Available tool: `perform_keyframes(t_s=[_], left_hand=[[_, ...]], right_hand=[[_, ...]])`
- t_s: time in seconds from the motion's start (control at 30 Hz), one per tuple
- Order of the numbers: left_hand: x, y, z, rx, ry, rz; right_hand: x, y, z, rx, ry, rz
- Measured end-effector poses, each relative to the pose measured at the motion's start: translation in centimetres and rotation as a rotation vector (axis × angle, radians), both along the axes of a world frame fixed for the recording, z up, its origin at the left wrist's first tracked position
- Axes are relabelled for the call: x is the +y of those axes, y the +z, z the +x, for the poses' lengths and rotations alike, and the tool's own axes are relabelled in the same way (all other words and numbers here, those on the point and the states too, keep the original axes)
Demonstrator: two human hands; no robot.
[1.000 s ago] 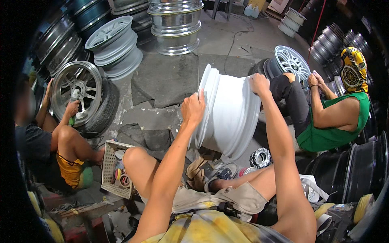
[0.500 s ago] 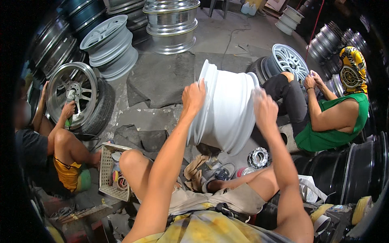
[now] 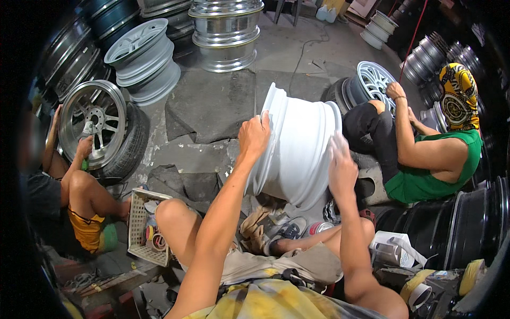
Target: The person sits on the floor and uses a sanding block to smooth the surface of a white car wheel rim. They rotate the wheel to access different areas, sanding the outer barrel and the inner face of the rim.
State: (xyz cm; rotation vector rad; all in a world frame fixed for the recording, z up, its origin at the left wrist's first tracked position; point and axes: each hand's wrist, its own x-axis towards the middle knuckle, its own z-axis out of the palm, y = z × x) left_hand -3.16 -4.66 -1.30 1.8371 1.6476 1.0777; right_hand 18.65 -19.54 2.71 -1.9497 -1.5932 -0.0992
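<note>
A pale grey-white wheel rim (image 3: 303, 143) stands on its side in front of my knees, its barrel facing up toward me. My left hand (image 3: 254, 135) is closed on its left edge, thumb on top. At the right edge is my right hand (image 3: 342, 167); motion smears its fingers, and I cannot tell whether they touch the rim. What the rim rests on is hidden. Beneath it lie a crumpled brown cloth (image 3: 254, 229) and a can (image 3: 320, 227) near my foot.
At left, a person holds a power tool (image 3: 89, 130) against a wheel (image 3: 94, 123). Another person in green (image 3: 435, 170) sits at right by a grey spoked wheel (image 3: 377, 80). A plastic basket (image 3: 135, 226) stands by my left knee. Stacked rims (image 3: 226, 48) line the back.
My right hand has moved down along the rim's right edge. My right knee has shifted. The person at right has raised one hand to the spoked wheel.
</note>
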Motion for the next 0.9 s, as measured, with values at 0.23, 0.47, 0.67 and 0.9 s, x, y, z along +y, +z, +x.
perform_keyframes(t_s=[0.23, 0.47, 0.67, 0.9], left_hand=[[-5.9, -0.3, 0.4, -0.040, -0.079, 0.010], [-3.6, 0.1, -0.1, -0.001, -0.049, 0.041], [-2.2, 0.2, 0.3, -0.011, -0.006, -0.017], [-8.0, -0.5, -0.4, -0.056, -0.038, -0.017]], right_hand=[[11.6, -1.6, 14.1, 0.269, 0.231, -0.132], [11.9, -0.9, 10.7, -0.026, 0.127, -0.174], [-4.4, -2.1, -1.7, -0.492, -0.016, 0.120], [15.9, -1.5, 12.3, -0.300, -0.031, -0.460]])
